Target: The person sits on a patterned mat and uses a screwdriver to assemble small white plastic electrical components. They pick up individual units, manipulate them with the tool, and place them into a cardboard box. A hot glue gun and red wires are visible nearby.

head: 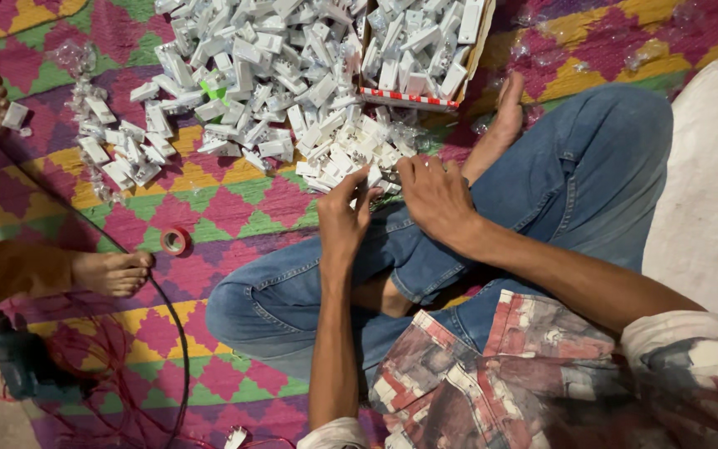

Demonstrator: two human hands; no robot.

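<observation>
One small white plastic part (373,176) sits between my hands, right at the near edge of the heap, over my crossed legs. My left hand (341,220) pinches at it with thumb and forefinger nearly closed; the part is mostly hidden, so I can't tell exactly how much of it I have. My right hand (435,198) lies curled at 3 o'clock from it, fingertips down on the same spot; can't tell if it grips anything. Judging by the look: rigid moulded plastic, light, smooth, a bit slippery, with thin edges that could snap. Best held across the flat sides, not the corners. At 12 o'clock lies the heap of white parts (268,75) on the patterned mat (226,208), a cardboard box (425,58) at 1 o'clock. Red tape roll (175,240) at 9 o'clock, another person's foot (114,272) beyond it.
</observation>
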